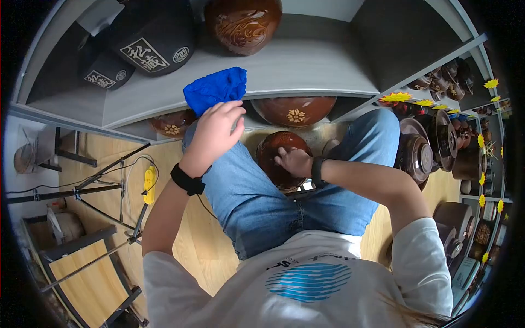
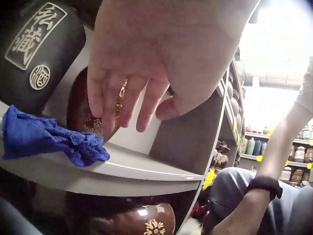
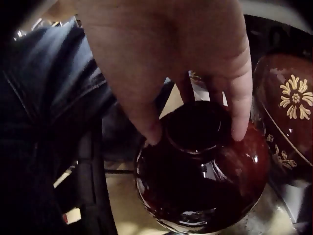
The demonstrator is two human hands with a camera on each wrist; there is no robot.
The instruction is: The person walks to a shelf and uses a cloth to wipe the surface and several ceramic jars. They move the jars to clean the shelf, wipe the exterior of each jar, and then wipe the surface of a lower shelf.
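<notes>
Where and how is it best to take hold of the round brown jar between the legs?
Probably by the raised rim of the jar, from above: its mouth faces up, and the rim gives an edge, while the glossy belly looks slippery.

We see a dark red jar [image 3: 210,181] with a smooth, glossy glaze, a wrinkled blue cloth [image 1: 215,89], matt black jars [image 1: 156,38] with rough-looking pale lettering, a smooth, painted-looking grey shelf [image 1: 306,60] and a light wood-look floor [image 1: 205,246].
</notes>
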